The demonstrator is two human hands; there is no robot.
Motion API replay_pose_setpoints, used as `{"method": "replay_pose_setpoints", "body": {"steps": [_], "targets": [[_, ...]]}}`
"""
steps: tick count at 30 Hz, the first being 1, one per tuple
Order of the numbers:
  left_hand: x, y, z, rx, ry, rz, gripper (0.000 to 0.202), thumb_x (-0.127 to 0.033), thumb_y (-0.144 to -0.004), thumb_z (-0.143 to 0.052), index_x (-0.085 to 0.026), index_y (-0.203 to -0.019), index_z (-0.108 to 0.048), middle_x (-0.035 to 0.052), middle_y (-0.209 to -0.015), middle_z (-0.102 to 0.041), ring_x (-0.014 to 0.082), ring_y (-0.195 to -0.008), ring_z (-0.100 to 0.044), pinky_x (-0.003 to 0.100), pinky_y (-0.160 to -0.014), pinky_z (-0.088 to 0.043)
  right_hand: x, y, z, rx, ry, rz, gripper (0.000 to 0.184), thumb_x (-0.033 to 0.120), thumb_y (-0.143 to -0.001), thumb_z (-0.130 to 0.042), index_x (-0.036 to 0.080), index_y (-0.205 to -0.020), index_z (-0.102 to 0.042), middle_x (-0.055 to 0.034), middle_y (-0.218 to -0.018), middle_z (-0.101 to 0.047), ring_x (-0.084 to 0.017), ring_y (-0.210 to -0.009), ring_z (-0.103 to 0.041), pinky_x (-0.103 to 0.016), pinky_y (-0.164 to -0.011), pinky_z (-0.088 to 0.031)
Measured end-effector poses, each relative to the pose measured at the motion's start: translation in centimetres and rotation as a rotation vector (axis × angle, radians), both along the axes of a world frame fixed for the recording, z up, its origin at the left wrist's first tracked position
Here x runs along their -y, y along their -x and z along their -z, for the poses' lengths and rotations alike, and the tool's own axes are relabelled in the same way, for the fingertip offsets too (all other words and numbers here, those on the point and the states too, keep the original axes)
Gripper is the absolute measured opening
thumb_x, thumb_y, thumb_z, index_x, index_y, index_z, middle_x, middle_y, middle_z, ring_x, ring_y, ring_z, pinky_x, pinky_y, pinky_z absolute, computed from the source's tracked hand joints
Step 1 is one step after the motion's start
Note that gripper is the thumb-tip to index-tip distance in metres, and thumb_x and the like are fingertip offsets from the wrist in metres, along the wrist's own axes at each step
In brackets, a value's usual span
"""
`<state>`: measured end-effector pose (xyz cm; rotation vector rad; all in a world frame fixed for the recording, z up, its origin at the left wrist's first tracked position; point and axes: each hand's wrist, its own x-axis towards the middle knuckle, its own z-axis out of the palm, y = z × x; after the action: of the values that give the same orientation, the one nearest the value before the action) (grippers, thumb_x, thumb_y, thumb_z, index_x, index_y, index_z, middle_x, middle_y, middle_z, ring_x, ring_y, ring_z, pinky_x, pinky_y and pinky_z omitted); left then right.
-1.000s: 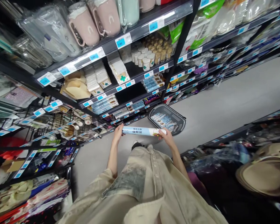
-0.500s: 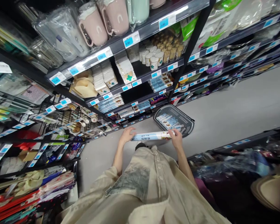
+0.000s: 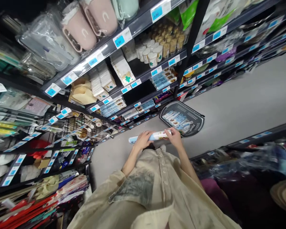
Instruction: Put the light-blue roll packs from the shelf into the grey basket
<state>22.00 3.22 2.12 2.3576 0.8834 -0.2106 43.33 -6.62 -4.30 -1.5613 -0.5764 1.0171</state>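
Left grip (image 3: 143,140): since the frame half a second ago, is being shifted inward, from the left end of the printed roll (image 3: 154,136) to about its middle; its fingers are being laid over the upper side, but whether they are being closed right round cannot be told (the thumb is being hidden from view).
Right grip (image 3: 173,136): is being kept closed on the right end, the thumb being pressed along the top.
Printed roll: is being held in front of the body, above the floor (image 3: 240,95) and near the basket, its left end being left jutting past the left grip.
Basket (image 3: 197,121): is being supported by the floor, just beyond the right grip; several blue-and-white rolls (image 3: 177,120) are being contained in it, side by side.
Shelving: similar packs are being displayed in a left stack (image 3: 113,106) and a right stack (image 3: 163,79); above them, beige scoops (image 3: 82,94) and white-lidded tubs (image 3: 153,59) are being stocked, and higher up, pink mugs (image 3: 79,30) are being shown in clear wrap.
Shirt (image 3: 166,178): is being worn, beige and buttoned, below the hands.
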Motion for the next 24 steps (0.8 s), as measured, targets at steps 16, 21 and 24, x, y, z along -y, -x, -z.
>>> {"method": "replay_pose_setpoints", "body": {"steps": [16,21,24], "targets": [[-18.3,7.9,4.5,-0.099,-0.3,-0.27,0.056,-0.033,-0.099,-0.063,-0.018,-0.152,-0.056,0.0219,-0.144,-0.057,0.0384,-0.132,-0.053,0.053,-0.118,-0.038,8.2,8.5,17.6,-0.458,0.463,0.32,0.055,0.072,-0.072,-0.078,0.024,-0.099,-0.073,-0.0157,-0.095,-0.081,-0.03,-0.072,-0.077,-0.045,-0.066,-0.065],[-28.5,9.3,3.2,-0.207,-0.564,-0.305,0.07,-0.048,-0.1,-0.062,-0.009,-0.156,-0.047,0.0267,-0.145,-0.054,0.0403,-0.138,-0.051,0.054,-0.121,-0.037,11.7,11.5,21.7,-0.42,0.743,0.174,0.034,0.06,-0.069,-0.069,0.033,-0.09,-0.074,-0.0171,-0.093,-0.081,-0.039,-0.082,-0.078,-0.055,-0.076,-0.062],[-33.8,10.2,2.3,-0.348,-0.686,-0.274,0.072,-0.051,-0.101,-0.058,-0.006,-0.156,-0.046,0.0302,-0.149,-0.052,0.0428,-0.142,-0.049,0.057,-0.123,-0.036,11.1,12.4,22.8,-0.373,0.825,0.076,0.026,0.058,-0.068,-0.065,0.039,-0.085,-0.074,-0.0142,-0.086,-0.081,-0.042,-0.085,-0.078,-0.058,-0.079,-0.06]]}}
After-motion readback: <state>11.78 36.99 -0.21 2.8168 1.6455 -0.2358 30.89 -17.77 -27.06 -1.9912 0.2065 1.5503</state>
